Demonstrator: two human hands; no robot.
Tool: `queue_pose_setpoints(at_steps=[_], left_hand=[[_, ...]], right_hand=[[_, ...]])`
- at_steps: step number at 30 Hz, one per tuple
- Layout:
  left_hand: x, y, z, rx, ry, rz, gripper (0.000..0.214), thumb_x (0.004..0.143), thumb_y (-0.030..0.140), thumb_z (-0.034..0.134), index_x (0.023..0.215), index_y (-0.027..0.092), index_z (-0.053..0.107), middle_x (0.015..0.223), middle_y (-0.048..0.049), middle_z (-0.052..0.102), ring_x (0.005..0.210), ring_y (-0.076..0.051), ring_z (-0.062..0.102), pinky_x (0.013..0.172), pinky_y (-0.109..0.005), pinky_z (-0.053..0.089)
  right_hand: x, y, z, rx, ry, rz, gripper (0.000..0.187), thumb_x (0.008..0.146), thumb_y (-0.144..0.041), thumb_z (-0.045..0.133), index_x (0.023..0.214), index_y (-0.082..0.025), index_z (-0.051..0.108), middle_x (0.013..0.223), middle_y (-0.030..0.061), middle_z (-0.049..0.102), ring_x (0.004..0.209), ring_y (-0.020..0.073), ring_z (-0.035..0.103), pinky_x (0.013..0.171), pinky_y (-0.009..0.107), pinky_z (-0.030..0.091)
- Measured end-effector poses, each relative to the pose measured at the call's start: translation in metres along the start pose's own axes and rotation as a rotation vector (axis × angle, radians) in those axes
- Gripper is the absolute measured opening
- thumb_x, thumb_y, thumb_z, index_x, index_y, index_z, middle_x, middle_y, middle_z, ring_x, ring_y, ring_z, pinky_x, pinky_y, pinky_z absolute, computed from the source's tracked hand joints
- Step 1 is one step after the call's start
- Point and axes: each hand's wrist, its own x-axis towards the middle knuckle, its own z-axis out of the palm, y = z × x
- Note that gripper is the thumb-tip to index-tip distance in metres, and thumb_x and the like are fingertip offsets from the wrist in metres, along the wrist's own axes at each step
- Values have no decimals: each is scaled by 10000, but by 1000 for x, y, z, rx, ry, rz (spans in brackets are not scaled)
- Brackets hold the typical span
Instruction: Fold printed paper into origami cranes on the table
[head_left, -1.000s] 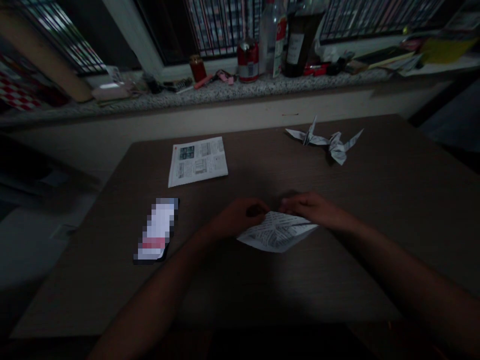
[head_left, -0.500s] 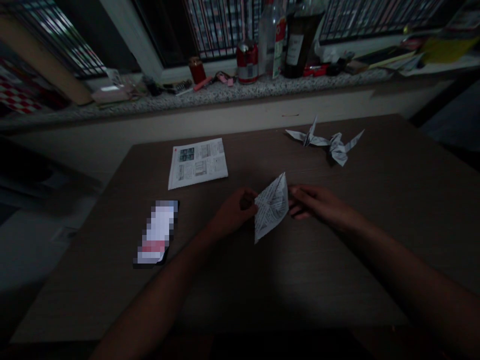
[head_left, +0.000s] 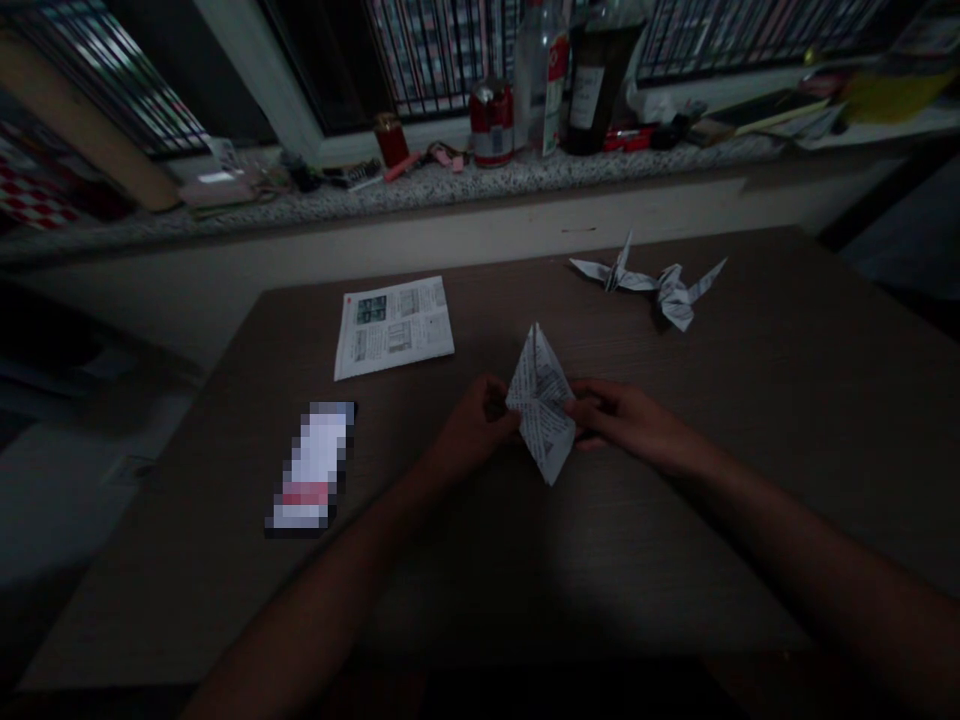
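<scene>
A piece of printed paper (head_left: pixel 541 400), folded into a diamond shape with a crease down its upper half, is held above the table between both hands. My left hand (head_left: pixel 484 420) pinches its left corner, with the fingers curled behind. On the opposite corner, my right hand (head_left: pixel 611 418) grips with the thumb in front and the fingers partly hidden behind the paper. Two folded paper cranes, one on the left (head_left: pixel 615 272) and one on the right (head_left: pixel 677 298), lie close together at the back right of the table.
A folded printed sheet (head_left: pixel 395 328) lies at the back left of the brown table (head_left: pixel 675 580). A phone (head_left: pixel 311 465), blurred out, rests near my left forearm. Behind, a stone windowsill (head_left: pixel 420 195) carries a red can (head_left: pixel 491 125), bottles (head_left: pixel 589 95) and a small jar (head_left: pixel 391 140).
The folded paper has turned so that its long points now run nearly upright. My right hand has moved left onto its right corner; the left hand keeps its pinch.
</scene>
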Motion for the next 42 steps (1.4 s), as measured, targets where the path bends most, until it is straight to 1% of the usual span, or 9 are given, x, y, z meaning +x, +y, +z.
queue_pose_setpoints(at_steps=[3, 7, 11, 17, 22, 28, 33, 38, 42], left_hand=[[-1, -1, 1, -15, -29, -13, 312, 832, 213, 753, 994, 194, 488, 1038, -50, 655, 909, -204, 712, 698, -357, 655], [-1, 1, 0, 15, -54, -21, 364, 835, 237, 772, 1083, 191, 509, 1111, -88, 664, 977, -236, 711, 749, -408, 656], [0, 5, -3, 96, -19, 24, 525, 850, 291, 783, 1276, 178, 498, 1178, -139, 679, 1055, -268, 709, 865, -447, 623], [0, 9, -6, 110, 39, 65, 663, 859, 321, 785, 1409, 207, 433, 1236, -129, 678, 1071, -263, 717, 918, -439, 602], [1, 8, -9, 252, 24, 75, 527, 854, 294, 767, 1328, 207, 553, 1086, -71, 706, 967, -232, 720, 827, -370, 607], [1, 11, -10, 477, 59, 83, 344, 871, 280, 735, 1195, 190, 663, 1059, -69, 731, 925, -228, 709, 803, -353, 576], [-2, 18, -9, 505, 5, 104, 289, 902, 335, 710, 1151, 191, 689, 1060, -62, 752, 941, -229, 719, 837, -351, 565], [-4, 23, -7, 565, 25, 180, 231, 904, 352, 717, 1085, 209, 724, 1087, -36, 761, 993, -225, 718, 919, -349, 546], [-4, 20, -7, 570, -40, 213, 198, 934, 307, 671, 1100, 227, 742, 1090, -21, 769, 1020, -221, 719, 939, -341, 547]], right_hand=[[1, 1, 0, 18, 4, -7, 491, 899, -474, 735, 1308, -214, 652, 1048, 95, 769, 879, 219, 751, 762, 348, 658], [0, -1, -2, -20, -11, -25, 450, 923, -476, 684, 1296, -225, 682, 1078, 91, 773, 939, 237, 745, 763, 348, 643], [1, -2, -6, -122, -14, -69, 418, 932, -496, 640, 1248, -238, 732, 1062, 70, 787, 935, 246, 736, 735, 344, 615], [5, 3, -11, -243, -77, -172, 371, 953, -464, 600, 1177, -218, 765, 1052, 53, 792, 981, 266, 727, 872, 397, 570], [6, 5, -14, -306, -61, -223, 386, 922, -433, 636, 1228, -221, 738, 1114, 60, 778, 979, 257, 717, 844, 387, 563], [8, 8, -20, -385, 11, -242, 404, 915, -469, 634, 1172, -171, 726, 921, 68, 754, 776, 216, 672, 669, 336, 513], [9, 7, -20, -501, 33, -300, 304, 923, -434, 614, 1061, -202, 755, 904, 51, 765, 776, 219, 668, 694, 343, 509], [8, 3, -17, -558, 40, -329, 271, 914, -391, 624, 1056, -218, 775, 961, 48, 787, 847, 243, 705, 761, 358, 527], [9, 3, -14, -584, 32, -348, 274, 935, -379, 600, 1069, -219, 777, 970, 49, 786, 856, 237, 708, 778, 358, 525]])
